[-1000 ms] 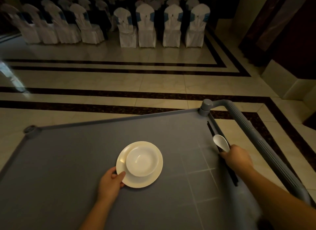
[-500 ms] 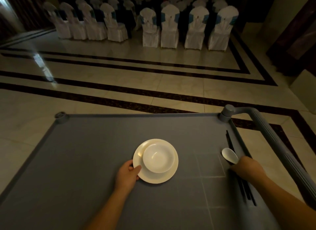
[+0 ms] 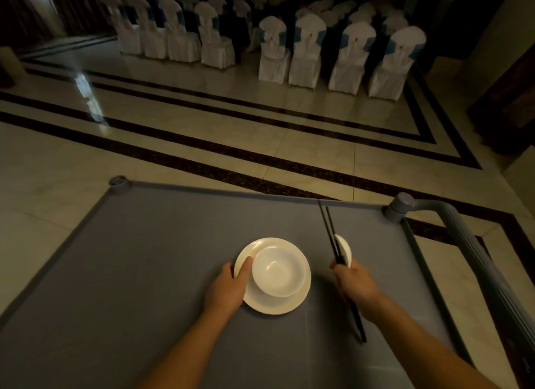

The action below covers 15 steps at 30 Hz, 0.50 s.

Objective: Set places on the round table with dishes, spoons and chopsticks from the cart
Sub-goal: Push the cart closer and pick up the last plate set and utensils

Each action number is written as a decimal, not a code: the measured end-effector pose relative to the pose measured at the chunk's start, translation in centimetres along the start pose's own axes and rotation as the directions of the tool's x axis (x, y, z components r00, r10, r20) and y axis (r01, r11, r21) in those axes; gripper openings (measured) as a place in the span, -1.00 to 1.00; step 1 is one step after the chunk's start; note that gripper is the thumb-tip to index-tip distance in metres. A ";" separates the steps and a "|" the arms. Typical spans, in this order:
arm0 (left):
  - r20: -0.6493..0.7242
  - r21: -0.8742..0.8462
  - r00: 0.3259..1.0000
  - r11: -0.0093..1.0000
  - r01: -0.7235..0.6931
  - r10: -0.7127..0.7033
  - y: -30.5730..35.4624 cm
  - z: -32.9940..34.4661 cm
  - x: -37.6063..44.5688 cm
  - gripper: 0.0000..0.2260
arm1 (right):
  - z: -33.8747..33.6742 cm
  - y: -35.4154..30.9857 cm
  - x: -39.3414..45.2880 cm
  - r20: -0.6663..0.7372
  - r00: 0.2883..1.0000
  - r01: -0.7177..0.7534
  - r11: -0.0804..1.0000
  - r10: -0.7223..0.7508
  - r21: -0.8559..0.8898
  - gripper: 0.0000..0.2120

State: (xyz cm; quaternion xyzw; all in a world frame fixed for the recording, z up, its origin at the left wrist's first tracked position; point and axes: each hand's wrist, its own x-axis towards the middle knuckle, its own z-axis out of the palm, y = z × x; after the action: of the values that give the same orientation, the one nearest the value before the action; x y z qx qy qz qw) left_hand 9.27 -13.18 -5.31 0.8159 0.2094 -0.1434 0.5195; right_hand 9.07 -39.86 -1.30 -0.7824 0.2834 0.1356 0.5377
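Observation:
A white bowl (image 3: pixel 278 270) sits on a white plate (image 3: pixel 301 296) in the middle of the grey cart top (image 3: pixel 144 258). My left hand (image 3: pixel 227 288) grips the plate's left rim, thumb on top beside the bowl. My right hand (image 3: pixel 354 284) holds a pair of black chopsticks (image 3: pixel 328 229) and a white spoon (image 3: pixel 344 248) together, lifted above the cart to the right of the plate. The chopsticks point away from me and their near ends stick out behind my wrist.
The cart's grey handle bar (image 3: pixel 474 255) runs along its right side, with corner posts (image 3: pixel 118 183) at the far edge. Beyond lies a shiny tiled floor (image 3: pixel 231 128) with dark stripes. Rows of white-covered chairs (image 3: pixel 318 52) stand at the back.
My right hand has picked the chopsticks and spoon up from the cart's right edge and brought them toward the plate. My left hand keeps its hold on the plate's rim.

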 end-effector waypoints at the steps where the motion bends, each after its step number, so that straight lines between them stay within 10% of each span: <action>1: 0.018 0.019 0.999 0.999 0.026 -0.027 0.4 -0.1 0.1 -0.18 | 0.8 -0.2 0.1 -0.015 1.000 -0.002 1.000 0.002 0.012 -0.76; 7: 0.063 0.156 0.996 0.986 0.051 -0.061 2.0 0.1 0.0 0.06 | 4.2 -0.9 -0.2 0.052 0.998 -0.054 0.979 0.045 0.195 -0.58; 15: 0.008 0.351 0.998 0.934 0.062 -0.070 2.4 0.8 -0.1 -0.25 | 4.7 -1.6 0.4 0.137 0.983 -0.128 0.990 0.119 0.061 -0.51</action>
State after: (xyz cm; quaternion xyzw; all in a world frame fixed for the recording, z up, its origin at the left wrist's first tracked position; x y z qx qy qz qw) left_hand 10.38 -14.81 -3.75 0.8864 0.2026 -0.2040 0.3629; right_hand 10.76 -35.28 -2.14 -0.7333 0.2998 0.2105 0.5728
